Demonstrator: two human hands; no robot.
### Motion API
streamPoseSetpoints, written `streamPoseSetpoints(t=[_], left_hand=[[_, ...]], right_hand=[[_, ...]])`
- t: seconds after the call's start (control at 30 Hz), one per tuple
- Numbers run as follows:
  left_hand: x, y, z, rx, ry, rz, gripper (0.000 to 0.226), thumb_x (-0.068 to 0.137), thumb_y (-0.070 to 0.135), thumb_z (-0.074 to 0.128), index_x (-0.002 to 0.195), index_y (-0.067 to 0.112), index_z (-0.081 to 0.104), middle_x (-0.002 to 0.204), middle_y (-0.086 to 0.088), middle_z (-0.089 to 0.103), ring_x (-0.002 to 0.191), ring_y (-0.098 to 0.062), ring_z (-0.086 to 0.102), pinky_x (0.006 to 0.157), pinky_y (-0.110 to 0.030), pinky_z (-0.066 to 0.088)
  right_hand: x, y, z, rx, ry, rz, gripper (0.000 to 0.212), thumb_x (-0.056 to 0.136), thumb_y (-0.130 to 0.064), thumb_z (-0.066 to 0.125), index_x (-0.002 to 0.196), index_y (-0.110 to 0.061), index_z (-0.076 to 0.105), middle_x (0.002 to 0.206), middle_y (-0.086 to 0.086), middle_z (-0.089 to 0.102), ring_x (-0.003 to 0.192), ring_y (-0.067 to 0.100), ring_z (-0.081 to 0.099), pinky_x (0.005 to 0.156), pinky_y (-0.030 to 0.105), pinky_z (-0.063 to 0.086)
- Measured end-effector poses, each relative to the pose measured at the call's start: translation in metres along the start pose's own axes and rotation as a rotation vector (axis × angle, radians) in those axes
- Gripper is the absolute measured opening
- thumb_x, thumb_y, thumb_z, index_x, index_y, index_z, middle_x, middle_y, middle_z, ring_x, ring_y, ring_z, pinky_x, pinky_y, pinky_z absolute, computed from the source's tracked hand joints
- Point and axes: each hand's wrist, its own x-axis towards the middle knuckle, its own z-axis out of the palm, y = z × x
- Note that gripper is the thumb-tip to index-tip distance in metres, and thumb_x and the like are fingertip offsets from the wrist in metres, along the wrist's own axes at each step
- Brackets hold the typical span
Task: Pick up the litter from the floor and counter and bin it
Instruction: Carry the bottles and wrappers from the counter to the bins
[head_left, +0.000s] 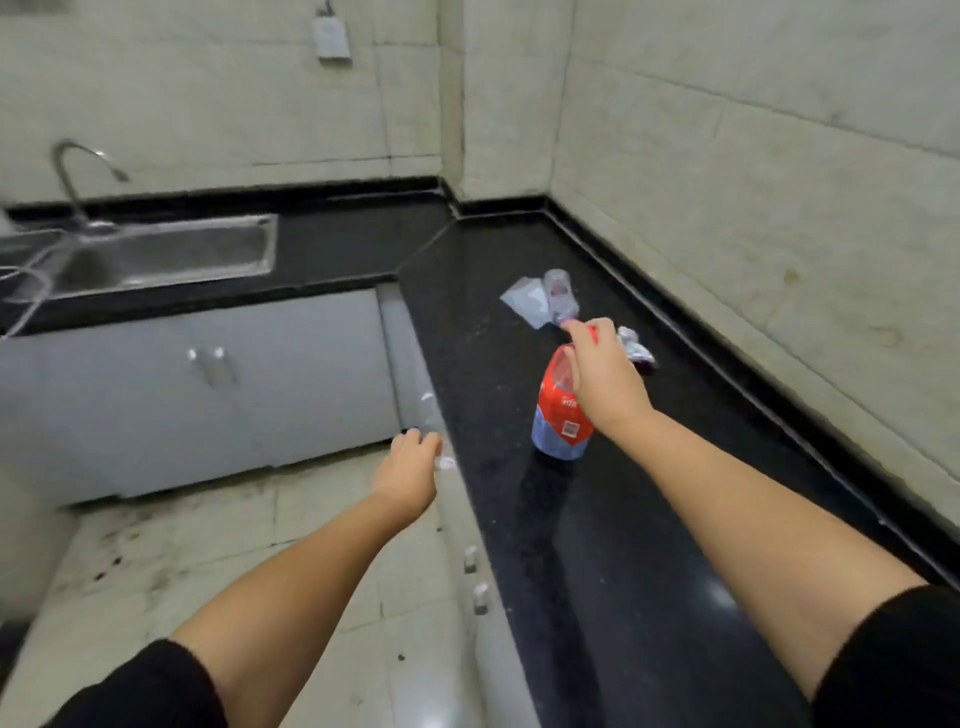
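A clear plastic bottle with a red label and red cap (558, 410) stands upright on the black counter (613, 545). My right hand (605, 379) is wrapped around its neck and upper body. Behind it lie a crumpled clear bottle (560, 295) on a pale wrapper (525, 301), and a crumpled silvery wrapper (635, 347) just right of my hand. My left hand (410, 467) hovers off the counter's front edge over the floor, fingers loosely curled, holding nothing that I can see.
A steel sink (171, 254) with a curved tap (78, 176) sits at the back left. Grey cabinet doors (218, 395) run below the counter. The tiled floor (208, 561) is stained with dark spots. Tiled walls enclose the corner.
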Motion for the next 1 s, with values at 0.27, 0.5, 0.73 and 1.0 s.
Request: streamPoseSetpoints(t=[0.27, 0.5, 0.73, 1.0], left_hand=[[-0.168, -0.196, -0.083, 0.03, 0.211, -0.418, 0.027, 0.087, -0.007, 0.043, 0.11, 0.005, 0.052, 0.113, -0.015, 0.051, 0.112, -0.033, 0.046, 0.085, -0.041, 0.042], [-0.372, -0.332, -0.092, -0.016, 0.251, -0.734, 0.02, 0.093, 0.003, 0.048, 0.11, 0.012, 0.052, 0.115, -0.008, 0.051, 0.103, -0.025, 0.049, 0.078, -0.032, 0.041], [-0.574, -0.447, -0.071, -0.076, 0.167, -1.003, 0.012, 0.092, 0.006, 0.049, 0.104, 0.009, 0.052, 0.111, -0.011, 0.052, 0.108, -0.031, 0.05, 0.085, -0.043, 0.047], [-0.689, -0.538, 0.012, -0.223, 0.006, -1.25, 0.026, 0.088, 0.004, 0.053, 0.114, 0.006, 0.051, 0.12, -0.015, 0.05, 0.115, -0.032, 0.047, 0.09, -0.041, 0.044]], right_hand=[[-0.04, -0.239, 0.059, 0.228, -0.231, -0.364, 0.033, 0.096, -0.045, 0.036, 0.119, -0.024, 0.048, 0.092, -0.003, 0.053, 0.096, 0.027, 0.057, 0.079, 0.034, 0.042], [-0.154, -0.434, 0.128, 0.283, -0.623, -0.579, 0.034, 0.096, -0.023, 0.042, 0.129, -0.018, 0.044, 0.111, 0.006, 0.05, 0.104, 0.033, 0.055, 0.08, 0.035, 0.043], [-0.301, -0.598, 0.208, 0.303, -0.848, -0.661, 0.033, 0.097, -0.029, 0.044, 0.128, -0.018, 0.044, 0.125, 0.012, 0.048, 0.108, 0.03, 0.052, 0.088, 0.042, 0.049], [-0.431, -0.699, 0.341, 0.023, -1.026, -1.005, 0.034, 0.097, -0.026, 0.045, 0.13, -0.022, 0.039, 0.134, 0.008, 0.04, 0.116, 0.031, 0.05, 0.091, 0.039, 0.05]])
